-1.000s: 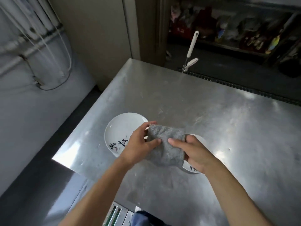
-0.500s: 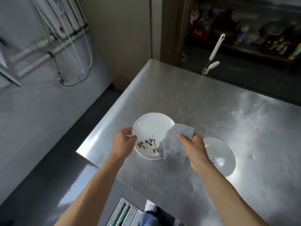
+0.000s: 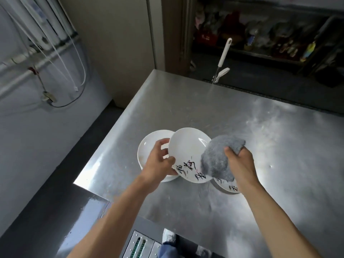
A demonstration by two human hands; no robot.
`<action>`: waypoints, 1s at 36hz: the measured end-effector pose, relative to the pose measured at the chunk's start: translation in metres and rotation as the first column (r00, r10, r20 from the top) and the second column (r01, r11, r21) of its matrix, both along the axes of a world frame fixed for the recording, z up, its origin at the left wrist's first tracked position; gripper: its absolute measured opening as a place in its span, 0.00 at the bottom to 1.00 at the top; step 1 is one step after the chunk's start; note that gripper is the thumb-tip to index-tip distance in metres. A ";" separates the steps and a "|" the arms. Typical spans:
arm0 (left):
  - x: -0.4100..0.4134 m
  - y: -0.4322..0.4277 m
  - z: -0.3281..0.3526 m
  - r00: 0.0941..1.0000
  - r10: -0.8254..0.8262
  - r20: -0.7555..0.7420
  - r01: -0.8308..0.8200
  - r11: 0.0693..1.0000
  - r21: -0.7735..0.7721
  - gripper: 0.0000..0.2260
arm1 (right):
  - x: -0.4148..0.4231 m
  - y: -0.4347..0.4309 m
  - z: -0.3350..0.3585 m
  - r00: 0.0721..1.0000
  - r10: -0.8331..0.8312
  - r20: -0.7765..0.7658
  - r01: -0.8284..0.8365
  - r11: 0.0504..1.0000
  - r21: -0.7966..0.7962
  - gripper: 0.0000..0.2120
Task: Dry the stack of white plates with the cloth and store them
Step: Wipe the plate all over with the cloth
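Above the stack (image 3: 147, 148), left hand (image 3: 158, 164) has raised a plate (image 3: 186, 149) beside cloth (image 3: 216, 161).

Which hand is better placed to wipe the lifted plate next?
Right. The right hand grips the grey cloth at the lifted plate's edge, while the left hand holds that plate by its rim.
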State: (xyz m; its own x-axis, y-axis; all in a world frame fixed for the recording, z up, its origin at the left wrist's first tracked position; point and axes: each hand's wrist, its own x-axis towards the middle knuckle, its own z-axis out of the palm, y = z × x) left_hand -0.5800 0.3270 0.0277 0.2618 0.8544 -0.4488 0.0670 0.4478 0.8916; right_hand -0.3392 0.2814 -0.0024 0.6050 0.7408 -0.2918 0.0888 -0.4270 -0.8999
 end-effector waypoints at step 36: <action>0.079 -0.113 -0.127 0.978 -0.166 0.126 0.202 0.903 -0.379 0.30 | -0.005 -0.158 -0.104 0.552 0.785 0.281 -0.699 0.620 -0.356 0.32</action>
